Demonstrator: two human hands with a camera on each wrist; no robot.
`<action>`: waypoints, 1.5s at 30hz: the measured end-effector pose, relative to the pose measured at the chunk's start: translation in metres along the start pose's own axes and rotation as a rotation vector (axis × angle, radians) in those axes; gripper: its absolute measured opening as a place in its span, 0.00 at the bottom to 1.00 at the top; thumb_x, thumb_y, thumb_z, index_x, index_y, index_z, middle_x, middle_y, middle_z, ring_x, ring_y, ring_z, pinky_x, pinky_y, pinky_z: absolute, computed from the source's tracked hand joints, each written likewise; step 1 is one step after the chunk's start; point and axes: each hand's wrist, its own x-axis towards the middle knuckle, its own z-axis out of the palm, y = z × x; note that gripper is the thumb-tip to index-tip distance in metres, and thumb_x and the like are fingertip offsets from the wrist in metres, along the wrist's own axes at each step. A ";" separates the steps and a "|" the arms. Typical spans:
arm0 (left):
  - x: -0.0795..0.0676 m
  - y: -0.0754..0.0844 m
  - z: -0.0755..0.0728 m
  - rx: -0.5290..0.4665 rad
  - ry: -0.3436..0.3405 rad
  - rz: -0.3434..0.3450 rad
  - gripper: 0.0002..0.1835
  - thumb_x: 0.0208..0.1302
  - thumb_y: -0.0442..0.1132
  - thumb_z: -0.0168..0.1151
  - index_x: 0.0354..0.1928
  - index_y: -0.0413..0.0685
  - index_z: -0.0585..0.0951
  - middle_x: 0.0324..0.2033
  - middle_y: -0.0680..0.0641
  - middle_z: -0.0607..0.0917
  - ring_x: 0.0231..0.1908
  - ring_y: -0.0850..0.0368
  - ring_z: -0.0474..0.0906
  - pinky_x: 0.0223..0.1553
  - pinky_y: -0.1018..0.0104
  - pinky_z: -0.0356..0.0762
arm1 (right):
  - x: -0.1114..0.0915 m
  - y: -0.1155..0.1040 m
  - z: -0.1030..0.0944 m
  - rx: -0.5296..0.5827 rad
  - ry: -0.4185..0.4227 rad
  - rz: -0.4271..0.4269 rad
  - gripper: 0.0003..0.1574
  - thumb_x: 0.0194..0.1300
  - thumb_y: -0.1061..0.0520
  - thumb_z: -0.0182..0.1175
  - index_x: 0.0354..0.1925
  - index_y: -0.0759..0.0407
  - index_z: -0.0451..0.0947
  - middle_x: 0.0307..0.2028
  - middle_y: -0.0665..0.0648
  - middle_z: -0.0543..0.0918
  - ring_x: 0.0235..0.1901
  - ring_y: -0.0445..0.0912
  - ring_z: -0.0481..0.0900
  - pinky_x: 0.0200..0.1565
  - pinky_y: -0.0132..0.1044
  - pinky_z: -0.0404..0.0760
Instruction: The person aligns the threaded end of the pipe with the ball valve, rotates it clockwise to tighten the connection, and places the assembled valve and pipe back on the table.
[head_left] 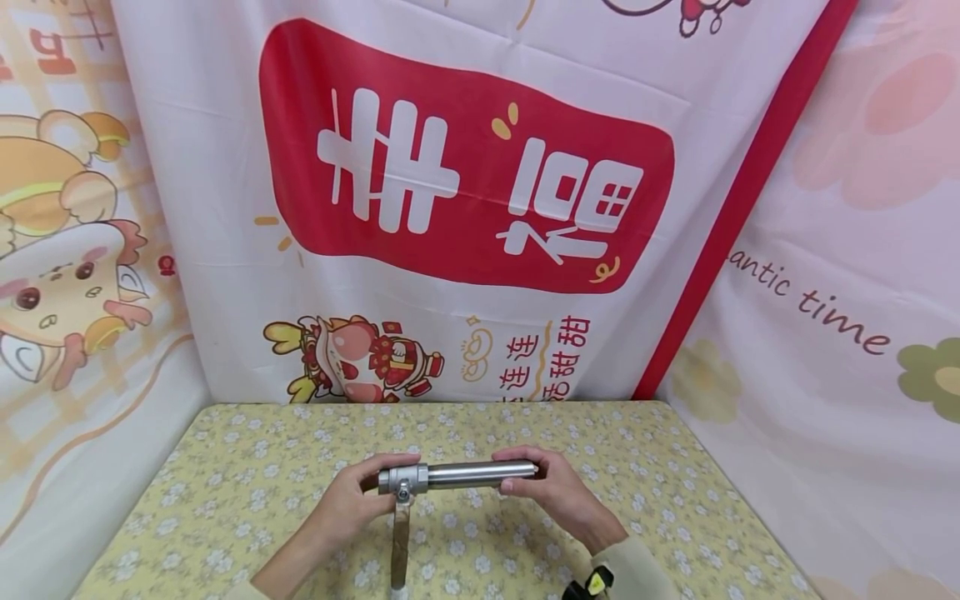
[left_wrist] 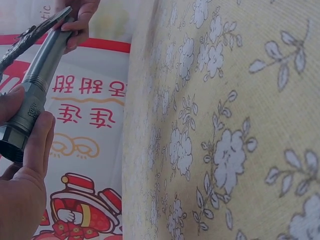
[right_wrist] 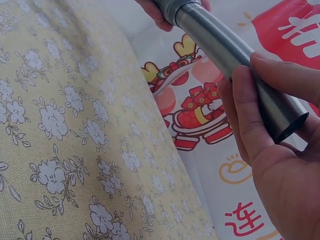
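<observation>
One steel tube (head_left: 468,475), joined at its left end to a lever valve (head_left: 403,479), held roughly level above the table, between the two hands. Lever (head_left: 401,546) points back toward the wearer. From my remote seat I read the step in hand as steadying or working the joint between valve and tube; ridges show at that joint in the left wrist view, but I cannot tell how tight it sits. To my eye, a next move at the joint would call for a firm hold on the valve body while the tube is turned in line with it, the lever kept clear of the forearm. Left hand (head_left: 352,500) grips the valve, thumb and fingers on opposite sides of the body. Right hand (head_left: 555,487) curls round the tube near its free end, whose dark open mouth I see in the right wrist view. Both forearms slant inward from the lower edge, the right one sleeved in pale cloth. Beneath, flowered table (head_left: 247,500); beyond it, a printed hanging (head_left: 465,342).
</observation>
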 end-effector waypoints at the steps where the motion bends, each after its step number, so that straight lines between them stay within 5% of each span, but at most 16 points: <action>1: 0.000 0.000 0.000 -0.001 0.000 -0.001 0.27 0.70 0.32 0.71 0.71 0.48 0.83 0.71 0.32 0.78 0.54 0.49 0.81 0.43 0.64 0.85 | 0.000 0.000 0.000 -0.001 0.001 0.001 0.29 0.73 0.60 0.72 0.68 0.65 0.80 0.60 0.61 0.86 0.55 0.47 0.87 0.57 0.41 0.87; 11: 0.001 0.000 -0.001 0.006 0.007 -0.011 0.27 0.70 0.33 0.71 0.70 0.48 0.84 0.71 0.33 0.79 0.54 0.51 0.81 0.43 0.64 0.85 | 0.002 0.001 -0.002 0.011 -0.017 -0.006 0.29 0.74 0.58 0.72 0.69 0.64 0.80 0.58 0.59 0.88 0.53 0.48 0.91 0.61 0.49 0.87; 27: 0.001 -0.001 -0.001 -0.003 -0.009 0.022 0.27 0.71 0.33 0.71 0.71 0.46 0.83 0.72 0.30 0.77 0.54 0.48 0.80 0.42 0.64 0.85 | 0.004 0.001 0.000 0.023 -0.016 -0.008 0.27 0.77 0.56 0.69 0.68 0.64 0.80 0.60 0.61 0.87 0.53 0.48 0.91 0.60 0.47 0.88; 37: 0.002 -0.002 -0.001 0.011 -0.012 0.030 0.27 0.71 0.33 0.71 0.71 0.45 0.83 0.72 0.30 0.77 0.54 0.48 0.80 0.42 0.64 0.85 | 0.005 0.003 -0.001 -0.041 0.039 0.003 0.27 0.76 0.53 0.70 0.67 0.62 0.83 0.61 0.59 0.86 0.54 0.47 0.87 0.64 0.56 0.84; 45: 0.002 -0.002 0.000 0.020 -0.012 0.035 0.27 0.70 0.31 0.70 0.71 0.44 0.83 0.71 0.29 0.78 0.53 0.47 0.81 0.41 0.64 0.85 | 0.003 0.001 0.001 -0.057 0.067 0.006 0.26 0.75 0.53 0.72 0.65 0.63 0.84 0.59 0.59 0.87 0.52 0.47 0.87 0.61 0.55 0.86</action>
